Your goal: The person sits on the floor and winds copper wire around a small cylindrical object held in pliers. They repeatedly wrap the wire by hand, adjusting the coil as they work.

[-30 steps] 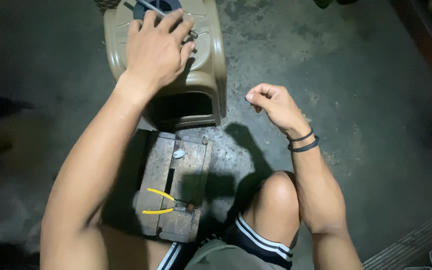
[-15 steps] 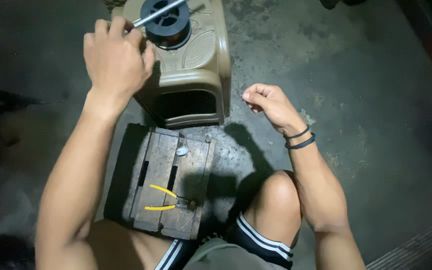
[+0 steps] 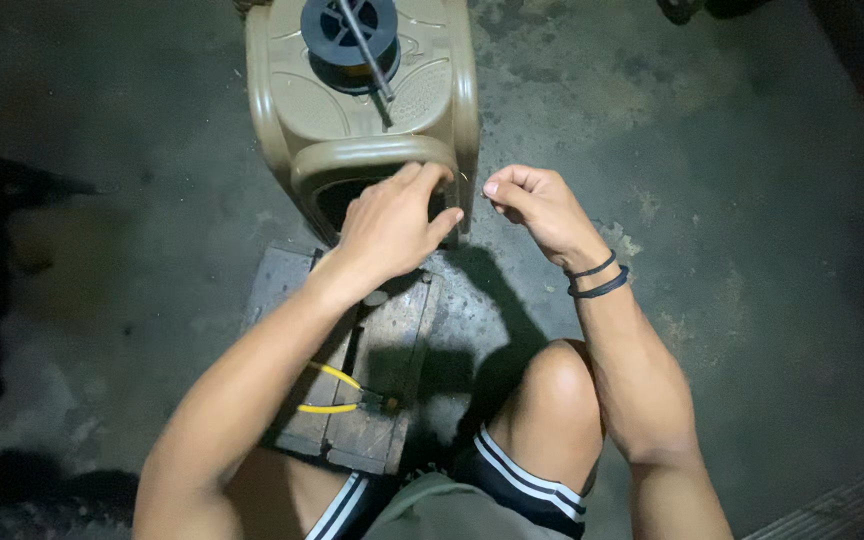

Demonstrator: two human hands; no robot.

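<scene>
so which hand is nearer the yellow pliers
Left. The left hand is above the yellow pliers, over the wooden board; the right hand is farther up and right.

A rough, dimly lit work area of a workshop or yard kind is suggested rather than a furnished room. The ground is seen as a bare, stained concrete floor (image 3: 732, 200), and work is done low down on it, with an overturned tan plastic stool (image 3: 362, 110) used as a stand for a black wire spool (image 3: 349, 28). A worn wooden board (image 3: 372, 370) with yellow-handled pliers (image 3: 337, 395) laid on it is set on the floor as a makeshift bench.
</scene>
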